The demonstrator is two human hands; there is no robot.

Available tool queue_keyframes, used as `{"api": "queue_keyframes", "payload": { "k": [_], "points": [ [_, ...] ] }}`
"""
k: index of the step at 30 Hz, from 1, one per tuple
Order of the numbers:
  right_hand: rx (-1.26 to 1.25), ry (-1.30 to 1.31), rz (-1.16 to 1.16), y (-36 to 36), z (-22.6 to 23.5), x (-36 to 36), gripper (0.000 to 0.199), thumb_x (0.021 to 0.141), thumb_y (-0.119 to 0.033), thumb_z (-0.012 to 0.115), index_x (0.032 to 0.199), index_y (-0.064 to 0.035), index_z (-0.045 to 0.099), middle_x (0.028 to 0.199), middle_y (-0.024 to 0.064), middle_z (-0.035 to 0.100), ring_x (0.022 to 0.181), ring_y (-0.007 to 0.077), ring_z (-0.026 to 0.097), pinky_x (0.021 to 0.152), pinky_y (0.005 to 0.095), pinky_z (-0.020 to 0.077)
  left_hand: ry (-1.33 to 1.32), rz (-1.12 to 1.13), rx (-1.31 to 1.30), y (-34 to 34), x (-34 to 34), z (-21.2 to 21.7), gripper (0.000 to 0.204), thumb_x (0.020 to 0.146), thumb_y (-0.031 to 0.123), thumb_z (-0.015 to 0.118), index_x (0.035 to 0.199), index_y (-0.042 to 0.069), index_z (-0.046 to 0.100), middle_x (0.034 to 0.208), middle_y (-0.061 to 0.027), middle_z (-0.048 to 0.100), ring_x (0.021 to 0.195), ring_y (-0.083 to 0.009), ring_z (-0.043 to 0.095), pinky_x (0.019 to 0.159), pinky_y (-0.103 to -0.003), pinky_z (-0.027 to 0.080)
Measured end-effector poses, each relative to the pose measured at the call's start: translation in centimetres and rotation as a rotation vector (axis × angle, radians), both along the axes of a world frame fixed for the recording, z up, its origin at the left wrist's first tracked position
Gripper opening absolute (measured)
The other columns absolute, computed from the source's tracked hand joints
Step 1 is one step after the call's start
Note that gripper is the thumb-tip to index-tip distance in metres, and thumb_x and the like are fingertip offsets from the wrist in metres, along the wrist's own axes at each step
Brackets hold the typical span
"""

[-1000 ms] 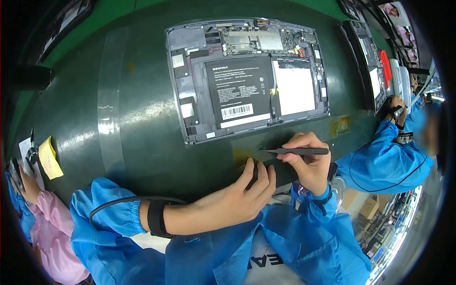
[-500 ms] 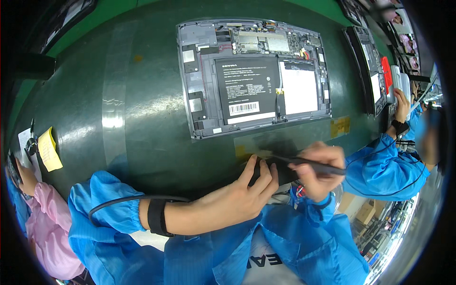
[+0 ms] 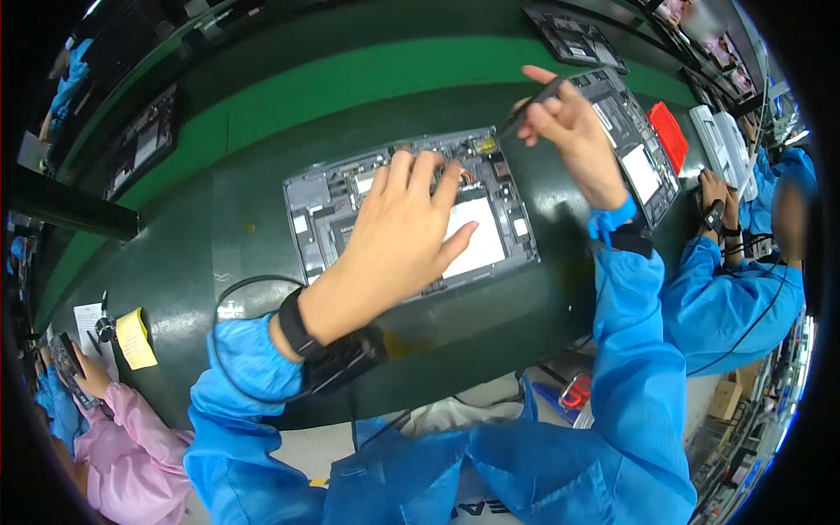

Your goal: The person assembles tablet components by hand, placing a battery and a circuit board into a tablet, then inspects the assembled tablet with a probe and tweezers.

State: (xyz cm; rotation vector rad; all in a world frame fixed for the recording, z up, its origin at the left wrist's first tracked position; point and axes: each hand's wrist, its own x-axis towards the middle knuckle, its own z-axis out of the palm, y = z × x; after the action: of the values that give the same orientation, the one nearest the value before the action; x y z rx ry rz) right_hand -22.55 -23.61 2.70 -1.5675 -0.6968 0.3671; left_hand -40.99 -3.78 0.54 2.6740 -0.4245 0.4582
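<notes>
In front of me lies an opened tablet or thin laptop housing [image 3: 297, 254], its insides bared. Across its circuit board [image 3: 367, 181] and black battery [image 3: 345, 229] reaches my left hand [image 3: 402, 223], palm down with fingers apart, fingertips at the board and gripping nothing. A white panel [image 3: 479, 232] shows beside the thumb. Beyond the housing's far right corner, my right hand [image 3: 573, 131] is raised, holding a slim black tool [image 3: 544, 94] whose tapered end points down toward that corner. Whether it is tweezers or a pick, I cannot tell. A patch of yellow tape [image 3: 486, 143] sits near that corner.
Another opened device [image 3: 643, 166] lies to the right, by a red tray [image 3: 668, 138] and white casings [image 3: 722, 149]. More devices [image 3: 577, 39] stand at the back. A co-worker's blue sleeve [image 3: 726, 306] is close on the right; a pink sleeve [image 3: 144, 429] and yellow note [image 3: 136, 339] are left.
Both hands have moved from the table's near edge out to the housing. The left now rests over it; the right has lifted the black tool to its far right corner. The view has shifted.
</notes>
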Motion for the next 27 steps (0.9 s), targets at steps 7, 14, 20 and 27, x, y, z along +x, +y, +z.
{"api": "queue_keyframes", "payload": {
  "k": [7, 14, 20, 27],
  "points": [
    [0.093, 0.011, -0.018, 2.6, -5.2, 1.5, 0.065, 0.105, -0.014, 0.061, 0.157, 0.0075, 0.027, 0.095, 0.0045, 0.062, 0.085, 0.0114, 0.057, 0.079, 0.0256, 0.0482, 0.023, -0.073, -0.06, 0.5, 1.3, -0.6, 0.055, 0.089, 0.027, 0.075, 0.135, 0.0, 0.061, 0.136, -0.0206, 0.051, 0.118, -0.0396, 0.046, 0.101, -0.05, 0.043],
    [0.012, -0.042, -0.066, 4.2, -5.4, -0.1, 0.058, 0.103, -0.016, 0.065, 0.15, 0.0086, 0.044, 0.094, 0.0024, 0.066, 0.078, 0.0086, 0.057, 0.071, 0.026, 0.0502, 0.033, -0.112, 0.063, 0.5, 1.7, -0.6, 0.053, 0.089, 0.031, 0.074, 0.135, 0.008, 0.064, 0.127, -0.0149, 0.052, 0.112, -0.0338, 0.046, 0.098, -0.045, 0.043],
    [-0.06, -0.196, -0.062, 4.4, -5.5, -0.3, 0.049, 0.101, -0.016, 0.068, 0.143, 0.0055, 0.055, 0.092, 0.0041, 0.069, 0.08, 0.009, 0.058, 0.074, 0.0269, 0.0501, 0.043, -0.126, 0.083, 0.5, 1.8, -0.7, 0.054, 0.088, 0.031, 0.075, 0.135, 0.007, 0.065, 0.119, -0.0127, 0.051, 0.106, -0.031, 0.047, 0.095, -0.043, 0.044],
    [-0.095, -0.286, -0.079, 4.5, -5.5, -0.6, 0.048, 0.098, -0.016, 0.07, 0.138, 0.007, 0.059, 0.09, 0.0084, 0.073, 0.082, 0.0129, 0.063, 0.078, 0.0304, 0.0515, 0.032, -0.127, 0.074, 0.5, 1.6, -0.8, 0.055, 0.088, 0.031, 0.075, 0.136, 0.006, 0.064, 0.109, -0.0123, 0.049, 0.1, -0.03, 0.046, 0.089, -0.041, 0.044]
  ]
}}
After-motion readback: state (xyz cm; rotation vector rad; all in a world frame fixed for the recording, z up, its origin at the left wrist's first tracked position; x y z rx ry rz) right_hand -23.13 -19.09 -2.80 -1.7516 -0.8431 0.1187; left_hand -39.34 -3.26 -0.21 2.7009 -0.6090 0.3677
